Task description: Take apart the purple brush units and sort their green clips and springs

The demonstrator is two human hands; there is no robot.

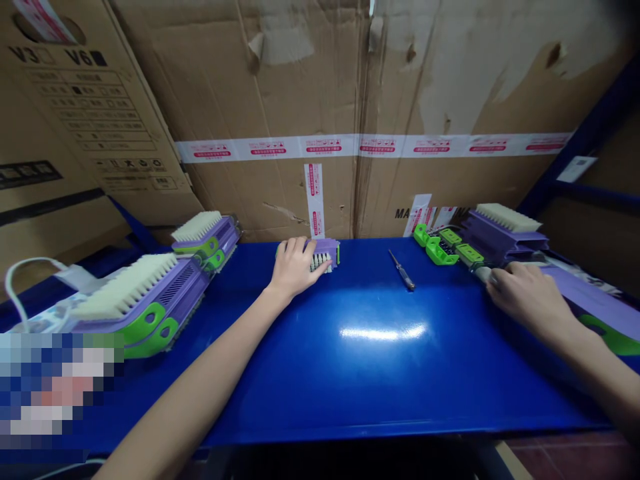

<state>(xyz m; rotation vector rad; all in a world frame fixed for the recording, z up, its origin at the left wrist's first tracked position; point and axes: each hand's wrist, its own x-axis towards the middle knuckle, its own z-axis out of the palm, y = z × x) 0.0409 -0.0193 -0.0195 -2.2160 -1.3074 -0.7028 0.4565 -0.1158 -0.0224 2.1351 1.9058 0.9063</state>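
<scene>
Purple plastic and pale bristles show under the left hand (295,268), its fingers curled around a small brush piece (328,248) near twelve o'clock on the blue tabletop (310,373). Towards three o'clock, the right hand (530,297) is bunched just beyond some green parts (435,255) (whether its fingers grip anything, I cannot tell). A screwdriver (406,277) lies loose at one o'clock; larger bristled blocks (135,287) sit around ten. The step in hand seems to be steadying the small piece while reaching rightward; the next move probably calls for a firm left hold.
</scene>
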